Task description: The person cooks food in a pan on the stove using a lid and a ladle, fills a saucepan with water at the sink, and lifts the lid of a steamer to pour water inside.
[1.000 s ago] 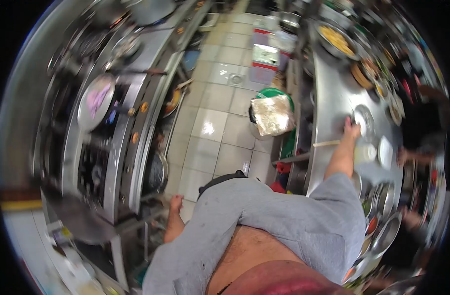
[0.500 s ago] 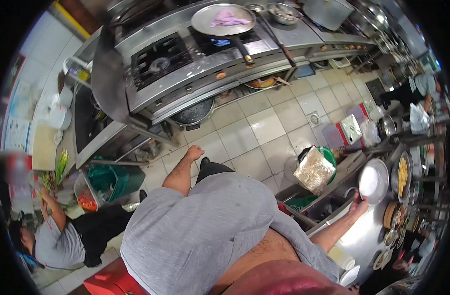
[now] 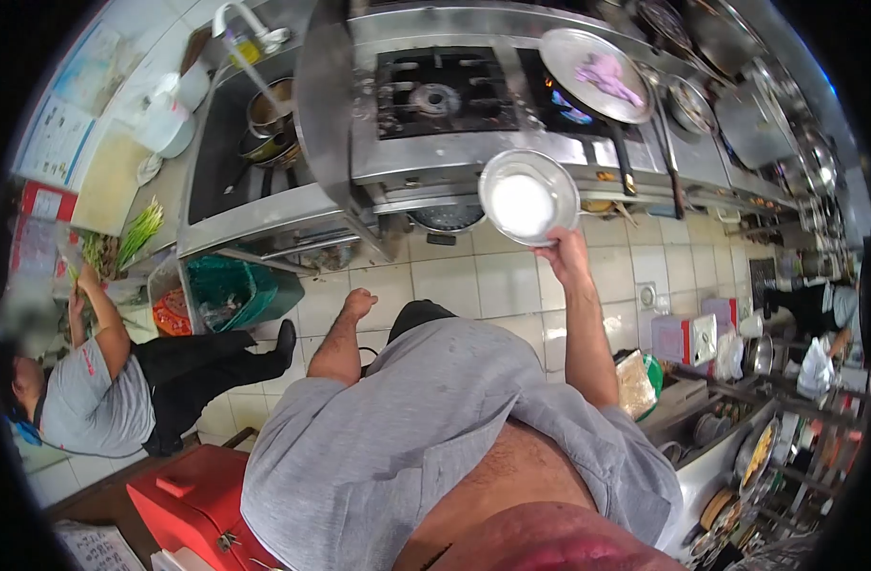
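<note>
My right hand (image 3: 567, 253) grips the rim of a round metal bowl (image 3: 566, 169) with something white inside, held out in front of the stove. My left hand (image 3: 361, 303) hangs over the floor tiles, its fingers curled, and I see nothing in it. Beyond the bowl, a wide pan (image 3: 568, 65) with a long black handle sits tilted in view over a lit burner. A pink-purple piece of food (image 3: 606, 78) lies in that pan. Left of it is an unlit burner (image 3: 435, 98).
At the left a co-worker (image 3: 102, 385) handles green stalks at a counter. A green-lined bin (image 3: 231, 290) stands near that counter. Behind on the left is a red box (image 3: 197, 504). A small metal bowl (image 3: 690, 105) and large pot (image 3: 754, 124) are on the right of the stove.
My right hand has carried the bowl from the right-hand counter across to the stove front. My view has turned to the right. The left hand stays low with curled fingers.
</note>
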Motion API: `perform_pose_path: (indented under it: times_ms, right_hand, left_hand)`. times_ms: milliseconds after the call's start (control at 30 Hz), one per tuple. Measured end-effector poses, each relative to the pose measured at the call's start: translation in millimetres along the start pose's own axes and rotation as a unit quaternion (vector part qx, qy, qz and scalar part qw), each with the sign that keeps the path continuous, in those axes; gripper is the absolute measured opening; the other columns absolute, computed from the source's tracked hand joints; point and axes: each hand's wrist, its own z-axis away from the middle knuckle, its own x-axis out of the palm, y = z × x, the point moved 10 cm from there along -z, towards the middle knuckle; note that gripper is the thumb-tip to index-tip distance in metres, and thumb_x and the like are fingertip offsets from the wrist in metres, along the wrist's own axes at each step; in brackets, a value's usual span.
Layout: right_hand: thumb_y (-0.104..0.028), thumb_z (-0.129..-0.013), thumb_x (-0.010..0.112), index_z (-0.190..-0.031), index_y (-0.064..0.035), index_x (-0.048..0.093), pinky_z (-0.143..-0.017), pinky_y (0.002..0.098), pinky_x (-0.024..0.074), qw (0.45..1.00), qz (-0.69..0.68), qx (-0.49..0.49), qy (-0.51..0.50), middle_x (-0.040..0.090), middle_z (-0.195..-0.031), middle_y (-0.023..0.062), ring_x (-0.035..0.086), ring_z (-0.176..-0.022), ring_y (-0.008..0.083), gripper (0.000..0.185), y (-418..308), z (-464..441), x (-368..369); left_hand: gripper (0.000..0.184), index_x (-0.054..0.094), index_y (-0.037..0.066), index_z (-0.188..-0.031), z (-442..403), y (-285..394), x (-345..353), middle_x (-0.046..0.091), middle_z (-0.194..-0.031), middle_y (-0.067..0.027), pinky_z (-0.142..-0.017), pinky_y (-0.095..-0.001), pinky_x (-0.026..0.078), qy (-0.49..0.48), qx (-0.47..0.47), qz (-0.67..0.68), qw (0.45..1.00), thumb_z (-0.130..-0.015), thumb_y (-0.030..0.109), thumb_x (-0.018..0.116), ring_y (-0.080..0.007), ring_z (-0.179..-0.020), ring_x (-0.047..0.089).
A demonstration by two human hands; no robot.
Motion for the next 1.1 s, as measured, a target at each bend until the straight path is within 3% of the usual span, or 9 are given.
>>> perform_pose_path:
  times_ms: [267, 467, 500, 567, 633, 700, 800, 967, 1100]
  right_hand:
    - [0.001, -0.072, 0.044, -0.111, 0.0084, 0.037, -0.051, 0.0340, 0.0544, 0.988, 0.084, 0.061, -0.117, 0.056, -0.088, 0.0194, 0.059, -0.062, 0.0267, 0.040, 43, -104, 180]
    - [0.001, -0.076, 0.045, -0.120, 0.0032, 0.033, -0.061, 0.0409, 0.0565, 0.990, 0.036, 0.071, -0.119, 0.051, -0.103, 0.0205, 0.059, -0.082, 0.0329, 0.045, 63, -142, 217]
    - [-0.001, -0.077, 0.048, -0.121, 0.0002, 0.032, -0.061, 0.0413, 0.0568, 0.990, 0.015, 0.076, -0.117, 0.049, -0.106, 0.0199, 0.059, -0.083, 0.0319, 0.046, 61, -138, 222]
    - [-0.011, -0.080, 0.056, -0.122, -0.0012, 0.032, -0.059, 0.0401, 0.0562, 0.980, 0.016, 0.108, -0.165, 0.050, -0.106, 0.0189, 0.059, -0.081, 0.0308, 0.050, 70, -138, 226]
    - [-0.018, -0.080, 0.060, -0.123, -0.0016, 0.032, -0.058, 0.0400, 0.0554, 0.975, 0.014, 0.127, -0.180, 0.050, -0.106, 0.0186, 0.060, -0.080, 0.0308, 0.054, 54, -131, 221]
    - [-0.039, -0.081, 0.061, -0.115, 0.0011, 0.043, -0.052, 0.0324, 0.0512, 0.946, 0.267, 0.146, -0.111, 0.056, -0.100, 0.0173, 0.061, -0.063, 0.0245, 0.056, 16, -119, 191]
    - [-0.034, -0.075, 0.063, -0.094, -0.0004, 0.062, -0.067, 0.0380, 0.0471, 0.822, 0.476, -0.310, 0.040, 0.062, -0.074, 0.0177, 0.061, -0.074, 0.0289, 0.039, -147, -164, 145]
    - [-0.023, -0.073, 0.062, -0.106, -0.0060, 0.058, -0.080, 0.0429, 0.0448, 0.665, 0.571, -0.386, 0.287, 0.058, -0.101, 0.0195, 0.056, -0.094, 0.0344, 0.037, -330, -208, -28]
    - [-0.027, -0.075, 0.056, -0.121, -0.0132, 0.048, -0.086, 0.0502, 0.0410, 0.607, 0.696, -0.132, 0.360, 0.049, -0.114, 0.0220, 0.049, -0.106, 0.0387, 0.049, -319, -228, -210]
  left_hand:
    - [0.036, 0.062, 0.001, -0.088, 24, -109, -67, 0.062, -0.091, -0.0134, -0.080, -0.0341, 0.045, 0.166, -0.036, 0.198, 0.965, -0.072, 0.033, 0.062, -0.0241, -0.087, 0.059]
    - [0.030, 0.056, 0.002, -0.069, 74, -149, -4, 0.049, -0.057, -0.0100, -0.044, -0.0345, 0.045, 0.135, -0.083, 0.319, 0.934, -0.080, 0.030, 0.056, -0.0204, -0.047, 0.049]
    - [0.029, 0.056, 0.001, -0.071, 78, -156, 13, 0.051, -0.062, -0.0105, -0.044, -0.0358, 0.046, 0.096, -0.146, 0.306, 0.936, -0.082, 0.029, 0.055, -0.0206, -0.049, 0.051]
    - [0.025, 0.057, 0.002, -0.076, 71, -131, 36, 0.053, -0.067, -0.0094, -0.045, -0.0350, 0.046, 0.042, 0.101, -0.063, 0.992, -0.081, 0.026, 0.056, -0.0173, -0.054, 0.050]
    - [0.022, 0.059, 0.004, -0.087, 98, -150, 43, 0.053, -0.071, -0.0065, -0.050, -0.0360, 0.043, 0.119, -0.053, 0.377, 0.917, -0.076, 0.024, 0.061, -0.0168, -0.058, 0.049]
    - [0.024, 0.059, 0.005, -0.090, 99, -140, 40, 0.054, -0.073, -0.0058, -0.052, -0.0364, 0.043, 0.119, -0.050, 0.359, 0.924, -0.076, 0.023, 0.062, -0.0172, -0.060, 0.049]
    - [0.026, 0.057, 0.006, -0.096, 84, -141, 63, 0.056, -0.081, -0.0042, -0.056, -0.0366, 0.043, 0.101, -0.241, 0.407, 0.875, -0.076, 0.022, 0.060, -0.0173, -0.068, 0.051]
    - [0.023, 0.058, 0.006, -0.098, 52, 50, 14, 0.058, -0.078, -0.0018, -0.055, -0.0286, 0.043, -0.030, -0.054, 0.320, 0.945, -0.082, 0.023, 0.055, -0.0145, -0.063, 0.054]
    - [0.027, 0.059, 0.000, -0.092, 62, 344, -45, 0.059, -0.072, -0.0070, -0.056, -0.0289, 0.043, -0.005, 0.209, 0.066, 0.976, -0.085, 0.026, 0.055, -0.0128, -0.061, 0.054]
